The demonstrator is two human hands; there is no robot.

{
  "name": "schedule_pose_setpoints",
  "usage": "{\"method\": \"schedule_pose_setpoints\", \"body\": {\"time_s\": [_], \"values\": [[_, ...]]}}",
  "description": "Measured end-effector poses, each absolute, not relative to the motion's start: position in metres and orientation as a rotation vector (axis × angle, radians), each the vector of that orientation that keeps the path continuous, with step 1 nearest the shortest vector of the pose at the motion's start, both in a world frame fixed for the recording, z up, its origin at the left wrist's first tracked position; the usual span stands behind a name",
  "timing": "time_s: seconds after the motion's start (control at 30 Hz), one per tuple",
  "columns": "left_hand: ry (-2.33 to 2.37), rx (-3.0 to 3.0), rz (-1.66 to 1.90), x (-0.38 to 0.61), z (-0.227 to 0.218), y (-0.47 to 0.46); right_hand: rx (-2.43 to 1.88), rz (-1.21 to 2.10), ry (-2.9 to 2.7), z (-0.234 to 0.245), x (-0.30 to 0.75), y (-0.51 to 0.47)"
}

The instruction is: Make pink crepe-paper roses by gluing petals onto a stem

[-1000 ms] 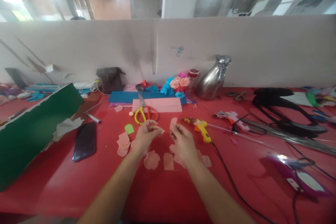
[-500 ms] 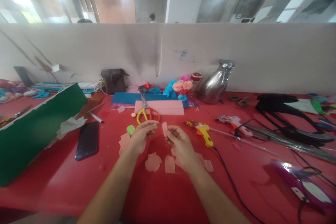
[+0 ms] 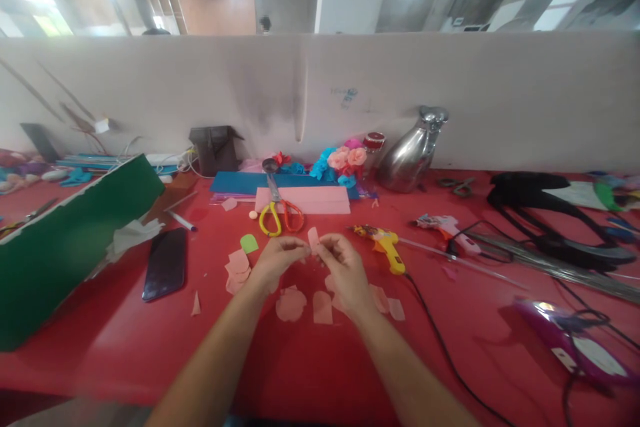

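Observation:
Between the fingertips of my right hand (image 3: 347, 270) stands a small pink paper petal (image 3: 313, 240), pinched by thumb and fingers. My left hand (image 3: 277, 263) is closed, its fingertips meeting the petal's lower left edge. Below the hands lie more cut pink paper pieces: a rounded stack (image 3: 291, 305), an arch-shaped piece (image 3: 323, 307) and several by the right wrist. Left of my left hand are a pink pile (image 3: 238, 267) and a green rounded piece (image 3: 249, 243). Scissors (image 3: 277, 208) with yellow and red handles rest just beyond, on folded pink paper (image 3: 320, 200).
A yellow glue gun (image 3: 387, 247) with a trailing cord lies right of my hands, a pink one (image 3: 450, 230) beyond it. A phone (image 3: 165, 263) and a green board (image 3: 75, 247) are left. Paper flowers (image 3: 345, 161) and a steel jug (image 3: 415, 150) stand at the back.
My left hand has moved right, its fingertips coming up to the petal in my right hand. A small pink scrap now lies on the table left of my left forearm.

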State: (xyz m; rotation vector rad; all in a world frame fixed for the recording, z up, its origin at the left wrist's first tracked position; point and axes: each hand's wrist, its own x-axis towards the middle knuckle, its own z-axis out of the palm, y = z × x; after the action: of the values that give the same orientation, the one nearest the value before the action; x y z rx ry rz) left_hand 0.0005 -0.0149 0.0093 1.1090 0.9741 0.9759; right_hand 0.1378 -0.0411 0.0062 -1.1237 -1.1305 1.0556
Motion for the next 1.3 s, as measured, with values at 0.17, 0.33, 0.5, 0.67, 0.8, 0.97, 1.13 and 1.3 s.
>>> {"method": "schedule_pose_setpoints", "body": {"time_s": [0.17, 0.33, 0.5, 0.67, 0.8, 0.97, 1.13, 1.3], "values": [[0.964, 1.114, 0.986, 0.0007, 0.0090, -0.0153, -1.175, 1.038, -1.159, 0.0054, 0.1380, -0.0414], [0.968, 1.137, 1.017, 0.0008, 0.0107, -0.0157, -1.192, 1.072, -1.186, 0.0079, 0.1373, -0.0433], [1.003, 1.145, 1.035, 0.0012, 0.0127, -0.0166, -1.201, 0.896, -1.315, 0.0067, 0.1386, -0.0441], [1.019, 1.190, 1.034, 0.0013, 0.0130, -0.0171, -1.233, 0.783, -1.399, 0.0057, 0.1401, -0.0441], [1.029, 1.223, 1.034, 0.0015, 0.0138, -0.0171, -1.237, 0.757, -1.420, 0.0042, 0.1399, -0.0441], [1.059, 1.321, 1.020, 0.0026, 0.0075, -0.0154, -1.289, 0.720, -1.411, 0.0029, 0.1390, -0.0449], [1.069, 1.353, 1.033, 0.0035, 0.0045, -0.0141, -1.297, 0.871, -1.230, 0.0083, 0.1384, -0.0438], [1.049, 1.235, 1.027, 0.0025, 0.0086, -0.0161, -1.119, 1.243, -0.724, 0.0029, 0.1406, -0.0381]]}}
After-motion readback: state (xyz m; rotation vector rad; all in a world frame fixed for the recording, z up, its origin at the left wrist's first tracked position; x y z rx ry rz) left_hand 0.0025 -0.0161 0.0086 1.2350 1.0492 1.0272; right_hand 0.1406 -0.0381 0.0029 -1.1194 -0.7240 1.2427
